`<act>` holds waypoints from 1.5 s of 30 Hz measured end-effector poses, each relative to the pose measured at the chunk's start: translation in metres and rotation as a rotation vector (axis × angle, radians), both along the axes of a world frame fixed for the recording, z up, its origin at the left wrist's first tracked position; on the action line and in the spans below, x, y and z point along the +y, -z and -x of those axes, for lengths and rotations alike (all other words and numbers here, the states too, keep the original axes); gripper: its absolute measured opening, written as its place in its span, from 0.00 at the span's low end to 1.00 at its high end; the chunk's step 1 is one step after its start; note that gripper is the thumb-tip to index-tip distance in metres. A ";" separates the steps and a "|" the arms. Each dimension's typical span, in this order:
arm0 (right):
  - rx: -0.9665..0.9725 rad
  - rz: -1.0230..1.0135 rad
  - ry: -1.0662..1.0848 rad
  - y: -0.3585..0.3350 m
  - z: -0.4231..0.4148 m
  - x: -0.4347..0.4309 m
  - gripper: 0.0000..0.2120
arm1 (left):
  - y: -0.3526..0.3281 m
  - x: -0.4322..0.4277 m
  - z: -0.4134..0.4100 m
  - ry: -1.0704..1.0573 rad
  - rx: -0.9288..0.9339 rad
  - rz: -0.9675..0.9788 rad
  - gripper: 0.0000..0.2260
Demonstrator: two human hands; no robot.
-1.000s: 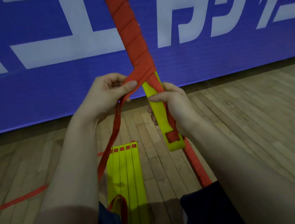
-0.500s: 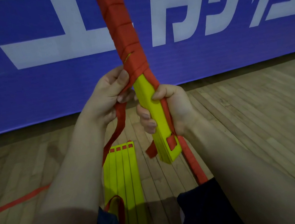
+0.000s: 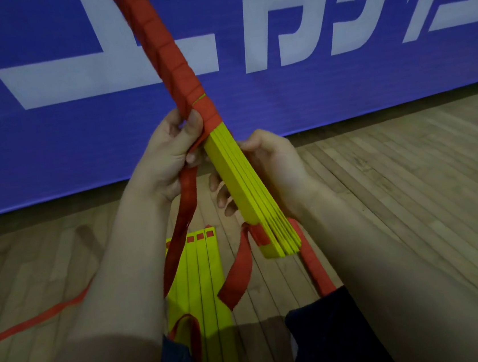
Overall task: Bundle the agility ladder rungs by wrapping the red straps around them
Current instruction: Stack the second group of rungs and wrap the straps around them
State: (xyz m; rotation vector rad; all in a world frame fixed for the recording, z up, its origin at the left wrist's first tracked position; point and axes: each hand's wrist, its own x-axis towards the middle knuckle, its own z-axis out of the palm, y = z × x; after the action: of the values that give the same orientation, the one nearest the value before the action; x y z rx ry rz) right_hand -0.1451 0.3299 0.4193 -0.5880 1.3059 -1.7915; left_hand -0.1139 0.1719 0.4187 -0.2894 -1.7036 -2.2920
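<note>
Rungs [image 3: 248, 191]: a yellow stack held in both hands above the floor [image 3: 411, 191], slat edges toward the camera.
Right hand [image 3: 272, 169]: fingers curled round the bare yellow part from the right – a full grip, fingertips showing on the stack's left face.
Left hand [image 3: 165, 159]: thumb and fingers pinch the strap [image 3: 188, 195] against the stack's left edge, at the lower end of the wrap [image 3: 168, 55].
Strap: from the pinch its free length hangs down-left, past the left forearm toward the floor.
Axis: the stack runs from low right, near the person, up and away to the left. The upper part is covered in red turns and the lower part is bare.
Key relation: bare yellow lies just below-right of the left fingers, between the 2 hands – so I judge the next turn goes down the stack toward the right hand, which may need to shift.
Further out: spare rungs [image 3: 203, 274] lie flat on the floor between the forearms, with a blue banner [image 3: 341, 94] behind.
</note>
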 end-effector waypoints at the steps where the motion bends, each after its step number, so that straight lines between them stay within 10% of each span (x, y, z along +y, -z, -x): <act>1: 0.108 -0.097 0.142 0.002 0.003 -0.002 0.20 | 0.002 -0.002 0.002 -0.072 -0.030 0.000 0.23; 5: 0.524 -0.264 0.457 0.008 -0.002 -0.005 0.08 | 0.002 -0.001 0.007 -0.376 -0.091 -0.023 0.18; 9: 1.173 -0.799 0.421 0.017 -0.021 -0.009 0.35 | 0.003 0.014 0.015 -0.575 -0.068 0.056 0.15; 12: 1.258 -1.005 0.563 0.026 -0.022 -0.019 0.42 | 0.004 0.024 0.018 -0.657 -0.078 0.134 0.19; 27: 0.851 -0.622 0.741 0.021 0.003 0.001 0.15 | -0.014 0.023 -0.006 -0.249 -0.040 0.267 0.13; 39: 0.305 -0.166 0.546 0.008 -0.001 0.003 0.24 | -0.022 0.005 -0.018 -0.302 -0.181 0.589 0.06; 45: -0.019 0.131 0.190 0.003 -0.007 0.004 0.26 | -0.025 0.012 -0.012 -0.285 -0.059 0.349 0.12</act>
State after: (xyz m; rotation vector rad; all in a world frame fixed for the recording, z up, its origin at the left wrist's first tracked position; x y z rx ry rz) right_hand -0.1378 0.3339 0.4164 -0.5308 1.2744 -2.0452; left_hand -0.1019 0.1841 0.4436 -0.0397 -2.0251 -1.8161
